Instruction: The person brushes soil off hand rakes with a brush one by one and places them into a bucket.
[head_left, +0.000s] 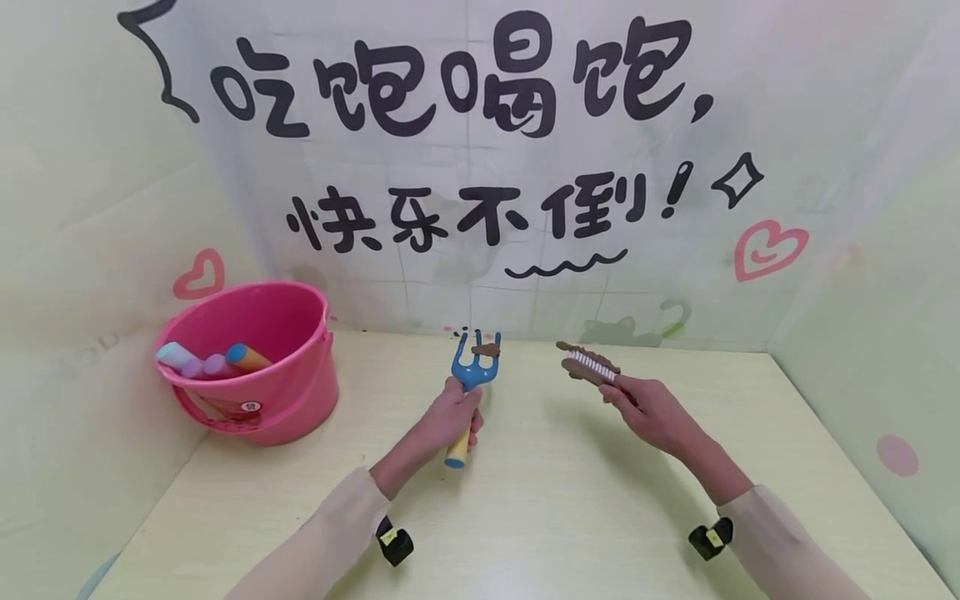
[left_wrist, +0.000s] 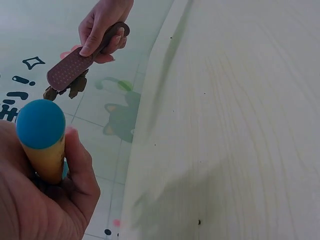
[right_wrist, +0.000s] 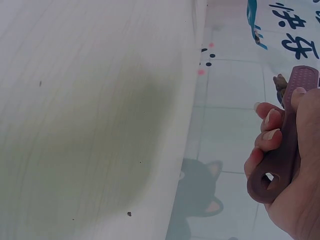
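My left hand (head_left: pixel 448 412) grips the yellow handle of a small garden fork (head_left: pixel 474 371) with blue prongs and a blue end cap. A brown clump (head_left: pixel 487 350) is lodged on its prongs, which point toward the back wall. To the right, my right hand (head_left: pixel 651 412) holds a brown scrubbing brush (head_left: pixel 592 367) with white bristles by its handle. Brown muck (left_wrist: pixel 77 85) clings to the brush's bristle side. In the right wrist view the brush handle (right_wrist: pixel 277 167) shows a hanging hole at its end. Fork and brush are apart, both held above the table.
A pink bucket (head_left: pixel 318 396) stands on the left of the pale wooden table (head_left: pixel 525 517), with several tool handles (head_left: pixel 247 358) sticking up inside. Small dark crumbs (right_wrist: pixel 129 214) lie on the tabletop. A printed cloth wall (head_left: pixel 465 292) closes off the back.
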